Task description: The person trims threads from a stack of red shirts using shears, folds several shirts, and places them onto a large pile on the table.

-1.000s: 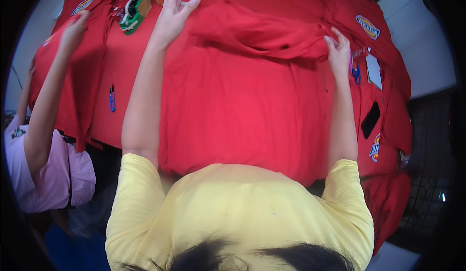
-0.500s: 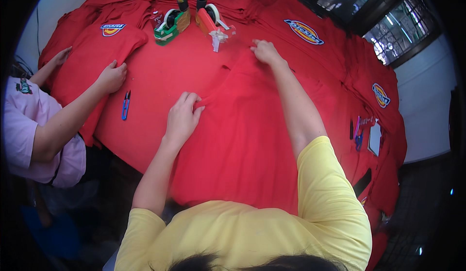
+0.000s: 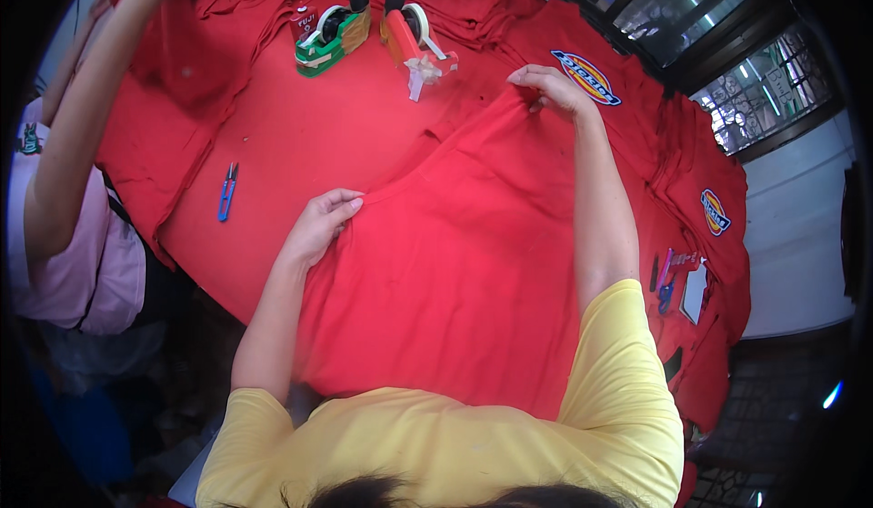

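A red shirt (image 3: pixel 473 244) lies spread flat on the red-covered table (image 3: pixel 291 135) in front of me. My left hand (image 3: pixel 320 224) pinches its left edge, fingers curled on the cloth. My right hand (image 3: pixel 550 88) grips the far upper corner of the same shirt, bunching the fabric near a folded red shirt with an oval patch (image 3: pixel 587 76).
A green tape dispenser (image 3: pixel 329 33) and an orange one (image 3: pixel 409 35) stand at the far middle. Blue thread snips (image 3: pixel 226 191) lie at the left. Another person in pink (image 3: pixel 82 235) lifts red cloth at the left. Folded red shirts pile up at the back and right, with pens (image 3: pixel 666 281) nearby.
My view has swung and my hands have shifted along the shirt's edges; the left drew back toward me and the right reached farther out. The other person raised an arm with red cloth.
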`<act>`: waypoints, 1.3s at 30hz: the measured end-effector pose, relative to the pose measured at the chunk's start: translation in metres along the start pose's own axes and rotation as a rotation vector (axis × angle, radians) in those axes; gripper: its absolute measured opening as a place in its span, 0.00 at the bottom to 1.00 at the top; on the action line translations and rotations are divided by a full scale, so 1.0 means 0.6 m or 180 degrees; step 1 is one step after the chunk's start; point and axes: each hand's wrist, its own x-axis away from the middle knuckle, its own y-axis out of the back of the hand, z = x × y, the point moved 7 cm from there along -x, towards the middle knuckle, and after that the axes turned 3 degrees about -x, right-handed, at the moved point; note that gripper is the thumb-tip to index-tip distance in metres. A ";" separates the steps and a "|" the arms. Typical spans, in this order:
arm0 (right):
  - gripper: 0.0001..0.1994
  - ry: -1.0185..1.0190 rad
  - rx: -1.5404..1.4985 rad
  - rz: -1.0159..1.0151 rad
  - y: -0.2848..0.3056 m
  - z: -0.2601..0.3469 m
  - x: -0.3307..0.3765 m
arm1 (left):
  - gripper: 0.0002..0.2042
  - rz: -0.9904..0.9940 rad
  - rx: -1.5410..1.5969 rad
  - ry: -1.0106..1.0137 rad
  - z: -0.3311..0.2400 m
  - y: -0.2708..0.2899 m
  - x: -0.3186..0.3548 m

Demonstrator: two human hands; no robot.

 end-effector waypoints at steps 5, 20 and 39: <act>0.06 0.0114 0.0378 -0.0730 0.044 -0.017 -0.015 | 0.08 -0.0149 -0.0269 -0.0070 0.019 0.020 -0.010; 0.08 0.0872 -0.1191 -0.1056 0.090 -0.036 0.044 | 0.06 -0.0385 0.0071 -0.0930 0.004 0.009 0.013; 0.07 0.0174 -0.0269 -0.1064 0.062 -0.047 0.032 | 0.11 -0.0506 -0.0122 -0.0793 0.015 0.014 0.003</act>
